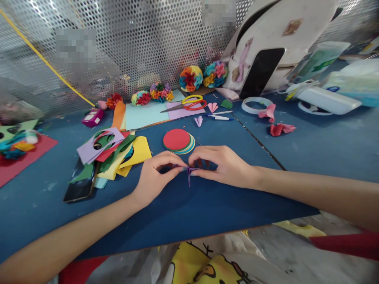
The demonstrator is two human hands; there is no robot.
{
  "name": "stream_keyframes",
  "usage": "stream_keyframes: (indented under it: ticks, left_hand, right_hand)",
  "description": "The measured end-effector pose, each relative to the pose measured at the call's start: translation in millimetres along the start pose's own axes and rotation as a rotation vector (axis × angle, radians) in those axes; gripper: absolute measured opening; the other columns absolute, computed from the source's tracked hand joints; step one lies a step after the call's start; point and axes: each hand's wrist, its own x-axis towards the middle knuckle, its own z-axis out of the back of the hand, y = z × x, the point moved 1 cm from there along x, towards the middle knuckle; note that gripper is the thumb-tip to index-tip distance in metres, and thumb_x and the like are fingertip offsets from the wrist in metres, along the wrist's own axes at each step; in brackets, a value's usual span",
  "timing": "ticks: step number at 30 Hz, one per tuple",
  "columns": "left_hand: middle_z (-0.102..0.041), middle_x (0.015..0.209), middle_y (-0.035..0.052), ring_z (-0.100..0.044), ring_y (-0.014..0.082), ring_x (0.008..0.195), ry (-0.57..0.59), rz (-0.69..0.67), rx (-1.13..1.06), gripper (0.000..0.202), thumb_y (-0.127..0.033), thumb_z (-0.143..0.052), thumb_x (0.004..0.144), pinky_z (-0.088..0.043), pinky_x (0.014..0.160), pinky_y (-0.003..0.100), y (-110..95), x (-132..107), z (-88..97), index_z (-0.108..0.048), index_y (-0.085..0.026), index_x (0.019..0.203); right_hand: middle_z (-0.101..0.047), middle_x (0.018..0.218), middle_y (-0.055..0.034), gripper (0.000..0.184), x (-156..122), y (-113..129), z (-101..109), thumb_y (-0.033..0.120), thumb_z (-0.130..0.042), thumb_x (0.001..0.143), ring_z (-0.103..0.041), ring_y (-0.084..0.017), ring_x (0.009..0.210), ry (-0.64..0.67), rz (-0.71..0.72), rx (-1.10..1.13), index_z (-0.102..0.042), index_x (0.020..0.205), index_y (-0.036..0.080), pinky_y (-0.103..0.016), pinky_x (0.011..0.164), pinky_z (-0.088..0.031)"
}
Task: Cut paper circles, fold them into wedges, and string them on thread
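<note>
A small folded purple paper (189, 176) is held between both hands over the near middle of the blue table. My left hand (158, 171) pinches its left side between thumb and fingers. On the other side, my right hand (220, 163) pinches the right edge the same way. One fold of the paper points down between the fingertips; the rest is partly hidden by my fingers. Just beyond the hands lies a stack of round paper discs (177, 139), red on top, with green, cream and blue edges showing.
Paper scraps with round holes (102, 144) overlap a phone (79, 185) on the left. Scissors (186, 103) rest on coloured sheets (145, 115). Pens (219, 117), a tape roll (256, 105) and pink folded papers (281, 129) lie right. Paper flower balls (191, 78) and a white backpack (272, 31) stand behind.
</note>
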Motion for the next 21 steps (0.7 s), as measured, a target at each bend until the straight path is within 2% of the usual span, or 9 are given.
stream_keyframes:
  ticks: [5,14,21]
  left_hand:
    - [-0.074,0.082,0.0028,-0.067,0.0147,0.074,0.016,0.014,0.01,0.003,-0.018,-0.079,0.085,-0.053,0.071,0.025,-2.1,0.5,-0.9,-0.08,-0.021,0.084]
    - [-0.075,0.078,0.0035,-0.065,0.0146,0.068,0.042,0.038,-0.001,0.007,-0.023,-0.081,0.083,-0.051,0.065,0.025,-3.3,1.9,-2.9,-0.078,-0.019,0.078]
    - [-0.074,0.079,0.0022,-0.064,0.0135,0.07,0.045,0.044,0.015,0.004,-0.017,-0.077,0.083,-0.05,0.067,0.024,-2.1,1.3,-2.8,-0.077,-0.019,0.079]
  right_hand:
    - [-0.075,0.094,-0.0039,0.021,-0.1,-3.1,-2.3,0.04,-0.065,0.102,-0.067,-0.016,0.082,-0.016,0.017,0.066,-0.07,0.099,0.02,-0.027,0.074,-0.049]
    - [-0.075,0.088,-0.0025,0.02,-0.5,-3.7,-1.9,0.035,-0.066,0.101,-0.067,-0.015,0.078,-0.009,-0.022,0.184,-0.072,0.091,0.02,-0.026,0.072,-0.047]
    - [-0.076,0.091,-0.0029,0.016,0.7,-3.3,0.1,0.03,-0.064,0.102,-0.067,-0.014,0.078,-0.011,-0.033,0.2,-0.072,0.093,0.019,-0.025,0.074,-0.048]
